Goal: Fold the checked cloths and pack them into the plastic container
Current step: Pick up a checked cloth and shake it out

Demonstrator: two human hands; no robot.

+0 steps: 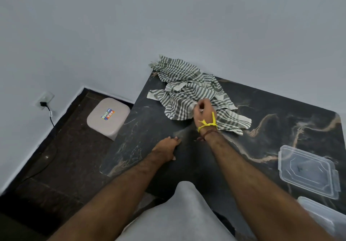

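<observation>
**Right hand on cloth heap, left flat on bench**

Dark marbled bench [262,128]. Checked cloths [187,83] heaped at 12 o'clock against the wall. Clear plastic container [309,171] at 4 o'clock, well apart from the heap. Beige stool [108,117] on the floor at 9 o'clock. Right hand [204,112] grips a cloth edge; left hand [166,150] rests on the bench, fingers straight.

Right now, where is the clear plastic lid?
In the head view the clear plastic lid lies flat on the dark marble table, near its right edge, to the right of the right hand and the pile of checked cloths.
</observation>
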